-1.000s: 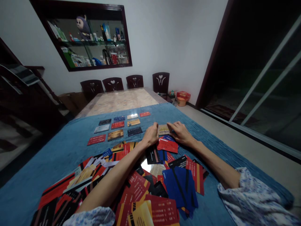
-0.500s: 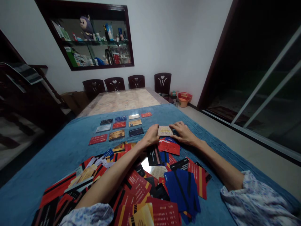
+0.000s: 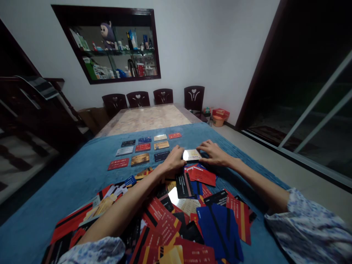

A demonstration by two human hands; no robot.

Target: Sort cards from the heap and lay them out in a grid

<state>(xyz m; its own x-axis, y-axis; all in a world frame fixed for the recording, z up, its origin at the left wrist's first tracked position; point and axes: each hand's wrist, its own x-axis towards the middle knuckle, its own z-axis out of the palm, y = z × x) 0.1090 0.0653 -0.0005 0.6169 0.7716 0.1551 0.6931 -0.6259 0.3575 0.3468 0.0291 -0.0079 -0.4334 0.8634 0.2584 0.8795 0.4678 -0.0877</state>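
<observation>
Between my two hands is a small stack of pale cards, gripped at its two short ends just above the blue cloth. My left hand has its fingers closed on the stack's left end. On the right end, my right hand presses with thumb and fingers. Right below lie red cards and a black card. A large loose heap of cards spreads beneath my left forearm, which hides part of it. Blue cards lie fanned at the heap's right side.
Beyond my left hand, cards and small stacks sit in rows, among them a gold one and a red one. The blue cloth covers the near table; bare marble tabletop lies beyond. Chairs stand behind.
The pale stack has tilted, and a bright glare now shows on its left part. Both hands keep their hold on it. The whole view has shifted slightly.
</observation>
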